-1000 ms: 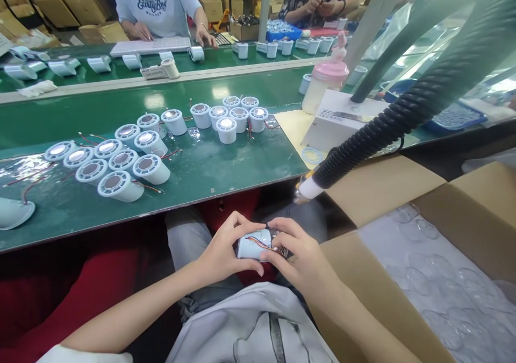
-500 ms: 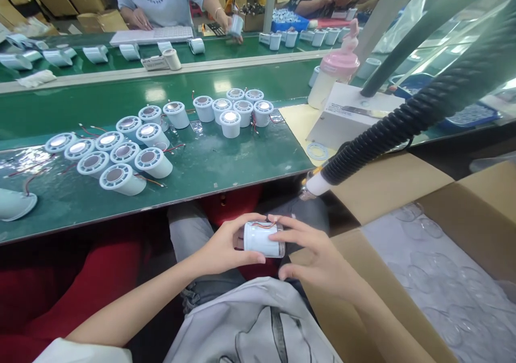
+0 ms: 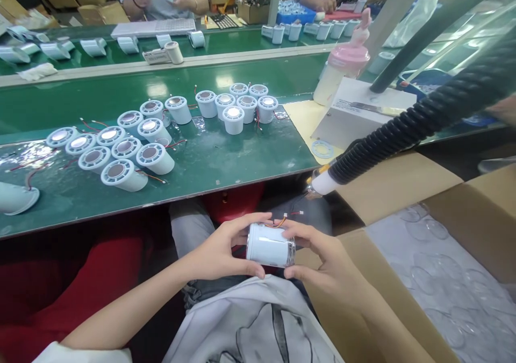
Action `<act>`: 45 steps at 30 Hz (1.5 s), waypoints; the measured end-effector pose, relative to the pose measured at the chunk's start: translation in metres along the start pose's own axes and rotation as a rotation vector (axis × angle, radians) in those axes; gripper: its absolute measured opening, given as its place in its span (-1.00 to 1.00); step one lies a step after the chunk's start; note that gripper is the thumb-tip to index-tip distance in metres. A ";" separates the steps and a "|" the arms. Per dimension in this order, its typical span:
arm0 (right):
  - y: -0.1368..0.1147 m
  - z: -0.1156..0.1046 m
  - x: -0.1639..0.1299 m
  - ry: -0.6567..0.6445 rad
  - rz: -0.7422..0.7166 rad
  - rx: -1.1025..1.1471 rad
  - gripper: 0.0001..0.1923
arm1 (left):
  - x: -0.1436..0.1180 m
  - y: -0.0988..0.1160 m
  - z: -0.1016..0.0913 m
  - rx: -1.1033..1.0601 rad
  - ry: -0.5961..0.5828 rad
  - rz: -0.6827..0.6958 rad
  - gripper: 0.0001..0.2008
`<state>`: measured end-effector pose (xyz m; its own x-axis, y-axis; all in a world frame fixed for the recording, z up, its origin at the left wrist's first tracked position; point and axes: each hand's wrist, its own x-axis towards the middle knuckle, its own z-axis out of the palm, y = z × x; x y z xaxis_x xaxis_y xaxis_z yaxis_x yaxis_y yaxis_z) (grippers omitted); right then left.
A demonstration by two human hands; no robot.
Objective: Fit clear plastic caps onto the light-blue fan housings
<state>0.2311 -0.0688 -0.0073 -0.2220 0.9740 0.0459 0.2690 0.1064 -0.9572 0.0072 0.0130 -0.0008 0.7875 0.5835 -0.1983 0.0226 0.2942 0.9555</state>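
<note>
Over my lap lies a light blue plastic cylinder (image 3: 266, 246) on its side, with a clear rim at its right end and thin wires with small white plugs at its top. My left hand (image 3: 220, 247) is wrapped round its left end, thumb in front and fingers behind. At the right end, my right hand (image 3: 322, 253) grips the clear rim between thumb and fingers. On the green bench several similar cylinders (image 3: 123, 175) stand or lean, round metallic discs in their tops and red and black wires beside them.
An open cardboard box (image 3: 407, 293) holding clear round plastic pieces stands at my right. A black ribbed hose (image 3: 387, 121) slants down above it. A pink-lidded bottle (image 3: 342, 72) stands by a white box-shaped base (image 3: 358, 115). Two people work across the green bench (image 3: 242, 158).
My right thumb has closed onto the clear end of the cylinder, and the cylinder has shifted slightly right. Across the bench, a person has raised a cylinder from the table to chest height.
</note>
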 end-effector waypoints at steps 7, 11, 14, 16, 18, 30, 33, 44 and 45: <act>0.056 0.021 0.002 0.482 -0.035 0.348 -0.60 | 0.068 -0.030 -0.003 -0.230 0.099 -0.037 -0.23; 0.082 0.017 0.008 0.610 -0.066 0.331 -0.58 | 0.104 -0.035 -0.002 -0.209 0.047 -0.009 -0.29; 0.085 0.008 0.016 0.604 -0.096 0.310 -0.57 | 0.111 -0.032 -0.005 -0.186 0.022 0.012 -0.30; 0.081 0.003 0.021 0.566 -0.111 0.298 -0.56 | 0.108 -0.028 -0.010 -0.167 0.025 0.024 -0.32; 0.075 0.000 0.024 0.517 -0.119 0.285 -0.58 | 0.100 -0.024 -0.013 -0.150 0.039 0.027 -0.34; 0.005 -0.005 -0.009 0.133 -0.038 -0.007 -0.52 | 0.018 0.007 -0.005 0.380 -0.076 0.200 -0.21; -0.008 -0.008 -0.012 0.070 0.076 0.078 -0.53 | 0.011 0.009 -0.003 0.464 -0.083 0.296 -0.15; -0.024 -0.006 -0.010 -0.025 0.218 0.409 -0.61 | 0.000 0.016 -0.001 0.559 -0.091 0.402 -0.15; -0.025 -0.005 -0.009 -0.033 0.238 0.442 -0.62 | 0.000 0.015 -0.001 0.556 -0.095 0.404 -0.15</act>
<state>0.2310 -0.0789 0.0180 -0.2344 0.9533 -0.1902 -0.1053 -0.2194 -0.9699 0.0069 0.0182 0.0138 0.8503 0.4899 0.1924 0.0085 -0.3784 0.9256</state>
